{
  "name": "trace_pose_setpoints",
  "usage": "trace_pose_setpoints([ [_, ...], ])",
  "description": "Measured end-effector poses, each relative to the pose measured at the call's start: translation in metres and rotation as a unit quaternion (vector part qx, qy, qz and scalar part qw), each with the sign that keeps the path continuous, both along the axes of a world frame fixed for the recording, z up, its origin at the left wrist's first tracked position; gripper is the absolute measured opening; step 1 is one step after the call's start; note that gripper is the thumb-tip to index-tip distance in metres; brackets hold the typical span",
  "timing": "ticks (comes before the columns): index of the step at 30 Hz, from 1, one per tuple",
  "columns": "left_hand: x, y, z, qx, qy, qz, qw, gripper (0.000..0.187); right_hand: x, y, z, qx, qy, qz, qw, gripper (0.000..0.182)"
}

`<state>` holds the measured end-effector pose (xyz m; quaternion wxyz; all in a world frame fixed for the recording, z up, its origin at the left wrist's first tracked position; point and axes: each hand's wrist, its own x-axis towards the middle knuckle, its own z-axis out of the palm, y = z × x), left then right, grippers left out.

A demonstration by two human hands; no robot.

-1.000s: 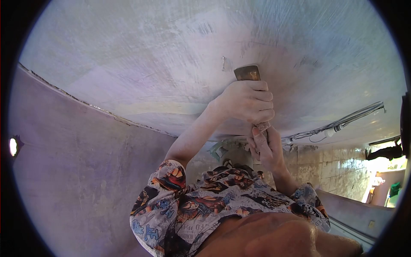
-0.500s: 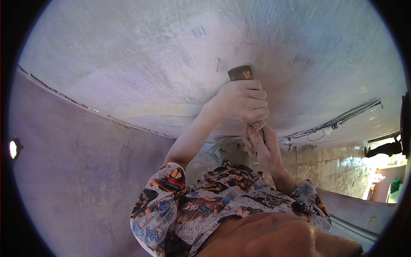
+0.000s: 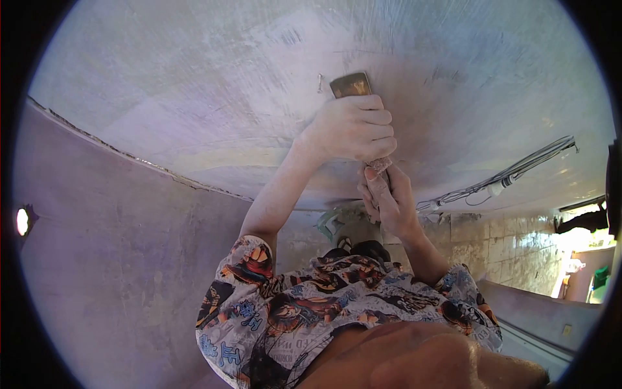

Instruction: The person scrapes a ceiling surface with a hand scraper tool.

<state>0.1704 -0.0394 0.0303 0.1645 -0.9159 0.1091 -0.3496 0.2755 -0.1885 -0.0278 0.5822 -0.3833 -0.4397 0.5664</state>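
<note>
Both hands, pale with dust, are on a trowel-like tool point(image 3: 352, 85) against the plastered wall. Its dark, shiny, round-cornered blade end sticks out above my left hand point(image 3: 356, 128), whose fingers are wrapped over its middle. Just below, my right hand point(image 3: 392, 198) is closed round the lower end, thumb lying along a dusty, rough part point(image 3: 381, 165). Most of the tool is hidden under the fingers. A short pale mark or fixing point(image 3: 320, 83) shows on the wall just left of the blade.
A bundle of grey cables with a white fitting point(image 3: 496, 188) runs along the wall at right. The purplish side wall point(image 3: 129, 259) meets the streaked wall at a rough corner. Tiles point(image 3: 492, 249), a bright opening and a dark-clothed figure point(image 3: 583, 222) are at right. A lamp point(image 3: 23, 222) shines at left.
Both hands and the tool have moved a little up and left along the wall. The view has also shifted slightly. Both grips stay closed.
</note>
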Motion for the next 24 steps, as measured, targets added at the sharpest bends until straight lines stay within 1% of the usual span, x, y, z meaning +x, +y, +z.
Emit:
trace_pose_setpoints([
  [1,0.001,0.000,-0.009,-0.003,0.007,-0.002,1.000,0.015,0.000,0.000,-0.005,0.002,0.002,0.002,1.000,0.022],
  [3,-0.002,-0.001,-0.033,-0.007,0.016,-0.005,1.000,0.015,0.006,-0.003,-0.025,-0.057,-0.015,0.006,0.998,0.021],
  [4,-0.003,-0.004,-0.047,-0.020,0.050,0.015,0.998,0.015,0.010,-0.003,-0.038,-0.055,-0.014,0.003,0.998,0.021],
  [5,-0.003,-0.005,-0.062,-0.037,0.085,0.032,0.995,0.015,0.016,-0.002,-0.056,-0.049,-0.038,0.012,0.998,0.020],
  [6,-0.002,-0.010,-0.068,-0.038,0.084,0.026,0.995,0.015,0.022,-0.004,-0.069,-0.044,-0.063,0.018,0.997,0.019],
  [7,-0.003,-0.016,-0.074,-0.039,0.100,0.039,0.993,0.017,0.026,-0.009,-0.077,-0.048,-0.065,0.012,0.997,0.019],
  [9,0.002,-0.025,-0.082,-0.036,0.117,0.047,0.991,0.018,0.036,-0.017,-0.085,-0.102,0.004,0.069,0.992,0.021],
  [10,0.004,-0.029,-0.086,-0.047,0.152,0.059,0.986,0.020,0.042,-0.022,-0.085,-0.102,0.007,0.067,0.992,0.021],
  [11,0.006,-0.034,-0.090,-0.059,0.188,0.072,0.978,0.022,0.046,-0.027,-0.083,-0.112,0.046,0.080,0.989,0.022],
  [12,-0.008,-0.023,-0.095,-0.067,0.193,0.074,0.976,0.022,0.034,-0.012,-0.089,-0.129,0.086,0.097,0.983,0.024],
  [15,-0.009,-0.034,-0.083,-0.065,0.198,0.083,0.975,0.019,0.038,-0.015,-0.091,-0.118,0.118,0.117,0.979,0.026],
  [17,-0.011,-0.040,-0.071,-0.212,0.169,0.056,0.961,0.022,0.042,-0.019,-0.087,-0.114,0.119,0.105,0.981,0.026],
  [18,-0.016,-0.043,-0.060,-0.211,0.172,0.051,0.961,0.022,0.044,-0.020,-0.085,-0.109,0.116,0.096,0.983,0.025],
  [20,-0.028,-0.050,-0.042,-0.295,0.048,0.083,0.951,0.020,0.053,-0.026,-0.082,-0.095,0.116,0.087,0.985,0.028],
  [21,-0.028,-0.052,-0.052,-0.293,0.049,0.081,0.951,0.020,0.056,-0.027,-0.082,-0.080,0.112,0.085,0.987,0.030],
  [22,-0.029,-0.052,-0.070,-0.450,-0.135,0.054,0.881,0.018,0.059,-0.029,-0.085,-0.076,0.113,0.083,0.987,0.030],
  [23,-0.031,-0.052,-0.083,-0.579,-0.313,0.026,0.753,0.018,0.062,-0.030,-0.086,-0.065,0.129,0.103,0.984,0.031],
  [24,-0.032,-0.051,-0.084,-0.579,-0.315,0.030,0.752,0.018,0.063,-0.032,-0.086,-0.056,0.145,0.124,0.980,0.031],
])
